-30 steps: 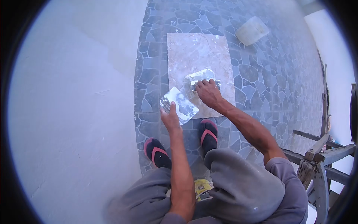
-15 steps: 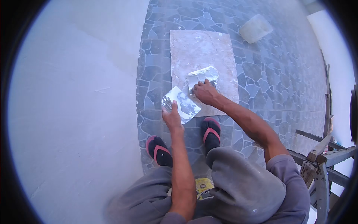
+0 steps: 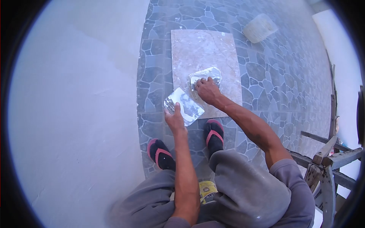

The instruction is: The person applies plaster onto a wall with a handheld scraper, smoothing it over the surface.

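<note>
My left hand [image 3: 175, 119] is closed on a thin, shiny metal plate [image 3: 189, 108], thumb on top, with white putty smeared over its face. Above and to the right of it, my right hand [image 3: 207, 91] is closed with fingers bent over a metal scraper [image 3: 210, 72]. White putty coats the far edge of that scraper. It is low over a pale, stained board [image 3: 201, 45] on the floor. The near corner of the held plate overlaps the board's left edge in this view.
A pale wall [image 3: 80, 98] rises along the left. Grey stone-patterned tiles [image 3: 256, 72] cover the floor. A whitish tub [image 3: 260, 28] lies beyond the board. Wooden framing [image 3: 327, 163] stands at right. A yellow-labelled container [image 3: 207, 189] sits between my legs.
My right hand and its scraper have turned slightly over the board, with the hand a little further up. My left hand keeps its hold on the plate. The whole view has shifted slightly.
</note>
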A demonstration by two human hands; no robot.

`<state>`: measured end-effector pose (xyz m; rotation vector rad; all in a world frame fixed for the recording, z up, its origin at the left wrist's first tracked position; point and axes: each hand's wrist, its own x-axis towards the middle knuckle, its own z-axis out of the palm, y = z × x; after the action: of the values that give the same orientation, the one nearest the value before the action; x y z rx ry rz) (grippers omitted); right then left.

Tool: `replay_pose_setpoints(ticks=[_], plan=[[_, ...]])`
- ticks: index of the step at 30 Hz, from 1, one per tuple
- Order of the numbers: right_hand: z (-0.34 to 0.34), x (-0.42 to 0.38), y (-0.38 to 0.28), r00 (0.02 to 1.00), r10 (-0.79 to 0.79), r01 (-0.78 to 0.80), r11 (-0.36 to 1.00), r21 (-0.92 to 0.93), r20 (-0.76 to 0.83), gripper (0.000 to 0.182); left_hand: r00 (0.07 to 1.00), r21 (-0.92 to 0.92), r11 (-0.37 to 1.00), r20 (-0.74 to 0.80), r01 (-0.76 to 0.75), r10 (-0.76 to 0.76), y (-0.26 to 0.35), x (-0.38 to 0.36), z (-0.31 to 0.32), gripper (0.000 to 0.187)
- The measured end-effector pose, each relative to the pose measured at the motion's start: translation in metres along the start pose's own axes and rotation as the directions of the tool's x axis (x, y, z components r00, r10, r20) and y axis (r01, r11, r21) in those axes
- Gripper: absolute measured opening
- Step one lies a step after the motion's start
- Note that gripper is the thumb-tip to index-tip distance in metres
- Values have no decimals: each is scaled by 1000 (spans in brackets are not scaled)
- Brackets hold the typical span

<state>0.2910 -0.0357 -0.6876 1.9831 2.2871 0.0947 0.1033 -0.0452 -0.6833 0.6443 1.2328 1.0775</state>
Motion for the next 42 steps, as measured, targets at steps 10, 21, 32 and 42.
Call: replay_pose_setpoints(ticks=[10,21,32,42], plan=[[42,-25,40,993,-49,38,994,-100,-108,19,1000,5,1000,24,13,-13,-4,1,1,49],[10,-15,63,974,-38,40,999,-3,223,28,999,41,999,31,-19,18,1,-5,8,39],[-17,-1,90,936,-12,-15,997,74,352,29,999,56,998,39,-23,21,-8,-4,9,43],[-21,-13,104,961,81,-119,984,131,265,32,999,70,998,48,5,-8,-6,-6,9,46]])
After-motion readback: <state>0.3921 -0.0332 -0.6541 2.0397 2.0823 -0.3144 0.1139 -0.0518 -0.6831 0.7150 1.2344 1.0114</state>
